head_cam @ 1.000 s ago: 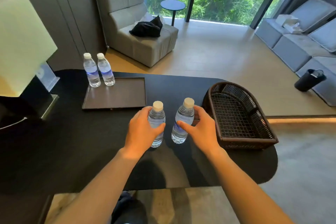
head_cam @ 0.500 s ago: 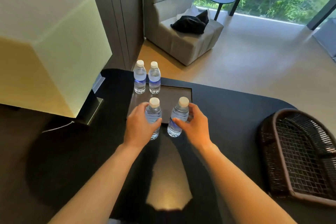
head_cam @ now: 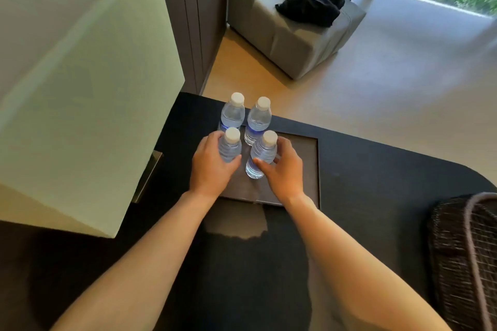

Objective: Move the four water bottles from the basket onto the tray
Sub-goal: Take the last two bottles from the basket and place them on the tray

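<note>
Left hand (head_cam: 212,166) and right hand (head_cam: 282,169) each wrap a clear white-capped plastic water bottle (head_cam: 262,157) mid-body over the dark rectangular tray (head_cam: 304,164); probably touching down. Full, thin-walled, slick: hold the ribbed middle.

Bare forearms — no sleeves, jewellery.

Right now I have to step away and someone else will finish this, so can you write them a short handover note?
Left hand: closed around the near-left bottle, over the tray.
Right hand: closed around the near-right bottle, also over the tray.
Two far bottles stand upright side by side at the tray's far left corner.
The basket sits at the table's right end; the part in view holds no bottles.
Done: two bottles placed.
Left: set these two down, if not already resting, and let go.
</note>
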`<state>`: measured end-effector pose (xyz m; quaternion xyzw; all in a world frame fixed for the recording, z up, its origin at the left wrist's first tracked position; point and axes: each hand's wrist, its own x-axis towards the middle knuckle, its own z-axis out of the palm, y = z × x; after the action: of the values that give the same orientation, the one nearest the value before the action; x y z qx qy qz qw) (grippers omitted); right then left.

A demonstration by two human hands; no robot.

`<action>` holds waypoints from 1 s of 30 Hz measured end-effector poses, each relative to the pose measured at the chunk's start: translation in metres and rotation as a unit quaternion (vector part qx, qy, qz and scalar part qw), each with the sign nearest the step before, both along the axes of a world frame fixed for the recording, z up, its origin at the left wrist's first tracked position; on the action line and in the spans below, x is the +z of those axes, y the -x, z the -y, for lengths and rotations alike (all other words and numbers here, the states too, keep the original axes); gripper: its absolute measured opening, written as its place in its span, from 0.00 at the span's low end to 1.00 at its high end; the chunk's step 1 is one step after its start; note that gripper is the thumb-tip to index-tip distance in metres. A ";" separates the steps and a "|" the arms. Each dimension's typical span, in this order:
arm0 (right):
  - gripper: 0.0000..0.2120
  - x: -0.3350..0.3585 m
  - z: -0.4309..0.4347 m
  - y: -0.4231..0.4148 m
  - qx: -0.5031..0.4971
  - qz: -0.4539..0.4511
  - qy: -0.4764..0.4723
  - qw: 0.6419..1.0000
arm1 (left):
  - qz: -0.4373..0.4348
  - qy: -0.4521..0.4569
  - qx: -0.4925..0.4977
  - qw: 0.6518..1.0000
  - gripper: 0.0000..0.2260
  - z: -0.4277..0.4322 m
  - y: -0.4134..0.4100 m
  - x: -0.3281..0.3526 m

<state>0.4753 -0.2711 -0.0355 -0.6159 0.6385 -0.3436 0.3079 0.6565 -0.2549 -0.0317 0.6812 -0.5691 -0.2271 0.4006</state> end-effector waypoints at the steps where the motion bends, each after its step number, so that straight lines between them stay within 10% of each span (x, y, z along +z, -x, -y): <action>1: 0.29 -0.004 0.003 -0.003 0.000 -0.002 -0.001 1.000 | -0.003 -0.001 0.002 1.000 0.26 0.004 -0.002 -0.004; 30: 0.37 -0.008 0.017 -0.019 -0.022 0.020 -0.031 0.999 | -0.021 -0.010 -0.016 1.000 0.34 0.037 -0.002 -0.024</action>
<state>0.4941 -0.2886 -0.0436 -0.5846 0.6561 -0.3427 0.3321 0.6588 -0.2924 -0.0552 0.6712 -0.5692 -0.2536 0.4015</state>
